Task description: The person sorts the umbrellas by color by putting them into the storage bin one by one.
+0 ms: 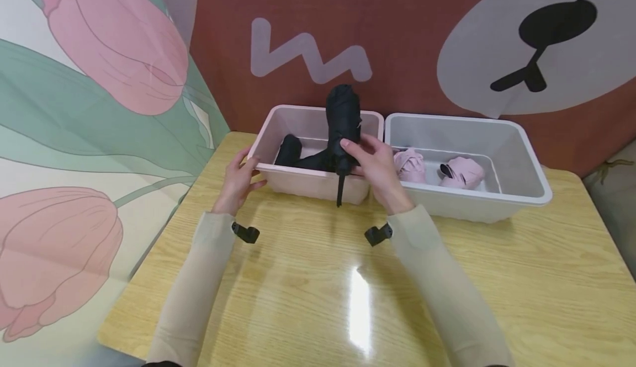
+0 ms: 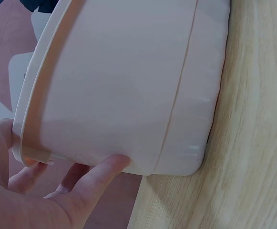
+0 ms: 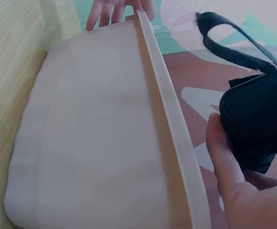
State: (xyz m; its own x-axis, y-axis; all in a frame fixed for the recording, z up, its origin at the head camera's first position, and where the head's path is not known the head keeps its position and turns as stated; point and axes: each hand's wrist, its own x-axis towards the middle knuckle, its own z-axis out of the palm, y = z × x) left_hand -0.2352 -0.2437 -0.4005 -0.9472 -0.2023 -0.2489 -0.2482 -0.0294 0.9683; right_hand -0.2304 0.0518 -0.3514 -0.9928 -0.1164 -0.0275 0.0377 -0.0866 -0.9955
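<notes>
My right hand (image 1: pixel 377 171) grips a black folded umbrella (image 1: pixel 343 113), held upright above the front rim of a pink bin (image 1: pixel 318 184). Its wrist strap (image 3: pixel 241 56) dangles from the handle end. Inside the bin lies more black folded fabric, perhaps another umbrella (image 1: pixel 290 149), partly hidden by the front wall. At the bin's left front corner my left hand (image 1: pixel 236 182) holds the rim, thumb over the edge and fingers along the outer side. The left wrist view shows this hand (image 2: pixel 38 195) touching the bin's end wall.
A grey-white bin (image 1: pixel 497 204) stands right beside the pink one, with two pink bundled things (image 1: pixel 409 165) inside. Both bins sit at the back of a wooden table (image 1: pixel 298 278), against a printed cloth backdrop (image 1: pixel 397 36).
</notes>
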